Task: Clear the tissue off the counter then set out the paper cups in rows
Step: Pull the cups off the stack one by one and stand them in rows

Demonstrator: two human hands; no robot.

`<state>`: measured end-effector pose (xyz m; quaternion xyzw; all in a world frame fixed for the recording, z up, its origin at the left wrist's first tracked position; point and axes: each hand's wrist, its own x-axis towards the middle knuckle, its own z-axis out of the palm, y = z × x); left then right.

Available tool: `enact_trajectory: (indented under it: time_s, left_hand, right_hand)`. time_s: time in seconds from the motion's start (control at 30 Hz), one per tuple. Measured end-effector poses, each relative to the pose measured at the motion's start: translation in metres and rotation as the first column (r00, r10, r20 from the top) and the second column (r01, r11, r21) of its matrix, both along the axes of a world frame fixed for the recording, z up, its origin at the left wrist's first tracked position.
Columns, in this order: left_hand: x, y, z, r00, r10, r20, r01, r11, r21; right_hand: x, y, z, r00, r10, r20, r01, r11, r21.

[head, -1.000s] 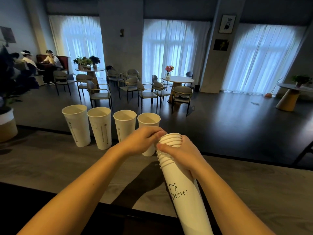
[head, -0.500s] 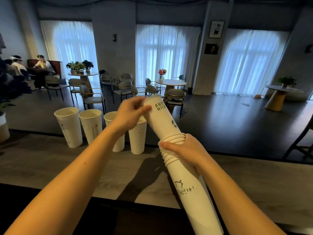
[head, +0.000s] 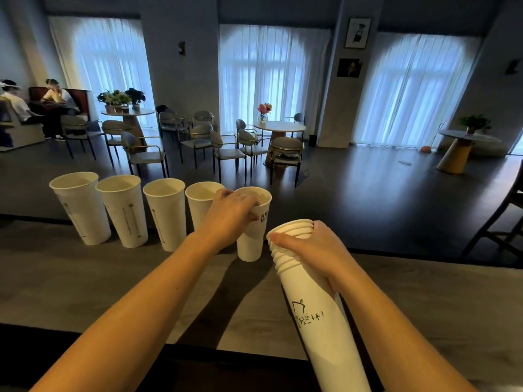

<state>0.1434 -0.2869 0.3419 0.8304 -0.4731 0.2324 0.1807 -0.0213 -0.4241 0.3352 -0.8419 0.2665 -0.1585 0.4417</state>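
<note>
Cup [head: 252,222] inside left grip [head: 235,215] (counter [head: 85,278] below)

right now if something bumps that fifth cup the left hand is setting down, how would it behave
The fifth paper cup is tall with a narrow base, so it would probably tip easily. It looks empty, so likely very light and apt to slide on the counter. The left hand wraps its upper wall; thin paper may dent if squeezed.

cup stack [head: 319,315] base cut off below frame.
</note>
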Motion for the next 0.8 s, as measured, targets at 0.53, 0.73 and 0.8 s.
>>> enact_trajectory:
  time_s: [0.53, 0.73, 0.8]
  left_hand:
    - [0.005, -0.001, -0.001, 0.996, 0.011, 0.091, -0.015, 0.999, 0.041]
    - [-0.033, 0.003, 0.022, 0.961, -0.212, -0.179, 0.149, 0.939, -0.311]
    - [-0.054, 0.004, 0.032, 0.805, -0.383, -0.454, 0.296, 0.921, -0.252]
  right_hand:
    - [0.011, -0.003, -0.016, 1.000, 0.014, -0.008, -0.013, 0.999, 0.032]
    - [0.002, -0.003, -0.007, 1.000, 0.024, 0.009, -0.024, 0.999, 0.023]
    - [-0.002, -0.004, -0.003, 0.999, 0.032, 0.011, -0.032, 0.999, 0.010]
